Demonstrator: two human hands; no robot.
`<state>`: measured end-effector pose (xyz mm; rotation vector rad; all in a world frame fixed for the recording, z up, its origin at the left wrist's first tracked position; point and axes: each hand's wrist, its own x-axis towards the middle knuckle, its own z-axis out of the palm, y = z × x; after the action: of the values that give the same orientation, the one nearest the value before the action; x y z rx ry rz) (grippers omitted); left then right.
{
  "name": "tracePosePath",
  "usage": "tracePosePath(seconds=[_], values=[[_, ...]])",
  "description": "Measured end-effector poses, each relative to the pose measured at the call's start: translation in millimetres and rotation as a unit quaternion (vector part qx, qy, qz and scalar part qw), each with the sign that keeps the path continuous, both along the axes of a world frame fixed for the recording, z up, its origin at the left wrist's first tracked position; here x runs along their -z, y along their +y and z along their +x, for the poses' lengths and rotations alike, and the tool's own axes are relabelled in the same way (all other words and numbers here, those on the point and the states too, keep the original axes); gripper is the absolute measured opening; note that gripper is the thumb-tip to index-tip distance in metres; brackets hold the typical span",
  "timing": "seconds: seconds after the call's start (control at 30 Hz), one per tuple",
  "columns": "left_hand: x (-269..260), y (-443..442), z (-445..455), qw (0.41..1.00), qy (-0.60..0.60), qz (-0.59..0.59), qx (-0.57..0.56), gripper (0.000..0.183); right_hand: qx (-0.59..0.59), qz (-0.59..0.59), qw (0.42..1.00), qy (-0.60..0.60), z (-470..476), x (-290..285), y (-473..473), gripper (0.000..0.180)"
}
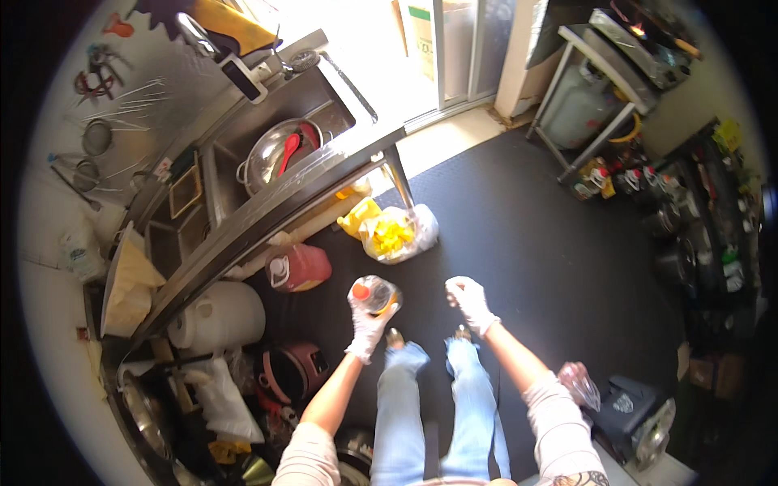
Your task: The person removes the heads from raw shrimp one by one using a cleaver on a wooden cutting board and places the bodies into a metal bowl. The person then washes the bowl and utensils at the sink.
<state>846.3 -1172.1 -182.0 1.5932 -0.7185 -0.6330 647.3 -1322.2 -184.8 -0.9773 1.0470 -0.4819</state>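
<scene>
In a thin white glove, my left hand [368, 328] is wrapped around a clear plastic bottle [382, 290] with an orange-red cap. The bottle has some amber colour near its lower right, and its far side is hidden. My right hand [473, 302], also gloved, hovers in front of me with its fingers curled in and nothing visible in them. Both hands are above the black floor mat [516, 243]. Beyond the bottle, a clear plastic bag with yellow contents [392, 234] rests on the floor. A jug of red liquid [299, 267] lies nearer the sink.
The steel sink counter [273, 209] runs along the left and holds a steel pot [267, 152] with a red spoon [289, 152]. Below are a white barrel [222, 316] and a pink appliance [298, 370]. A gas cylinder [577, 106] and shelving [711, 206] stand at right.
</scene>
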Motion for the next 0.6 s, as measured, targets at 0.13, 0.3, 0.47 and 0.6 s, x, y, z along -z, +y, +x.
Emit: tracePosePath(seconds=[0.13,0.3,0.47,0.6], values=[[137.6,-120.5,59.8,0.998,-0.034,-0.019,-0.05,0.071,0.019,0.026,0.999,0.006,134.3,173.5,-36.3,0.02],[233.7,-176.9,124.0,0.983,-0.17,-0.062,0.029,0.084,0.006,-0.099,0.981,0.169,248.8,319.0,-86.0,0.016],[285.6,-208.0,138.4,0.938,-0.284,0.061,0.187,0.083,0.243,-0.222,0.939,0.101,225.8,342.1,-145.9,0.018],[332.9,-222.5,141.0,0.718,-0.525,0.338,0.309,0.082,0.249,-0.072,0.952,0.161,182.3,334.6,-173.0,0.021]])
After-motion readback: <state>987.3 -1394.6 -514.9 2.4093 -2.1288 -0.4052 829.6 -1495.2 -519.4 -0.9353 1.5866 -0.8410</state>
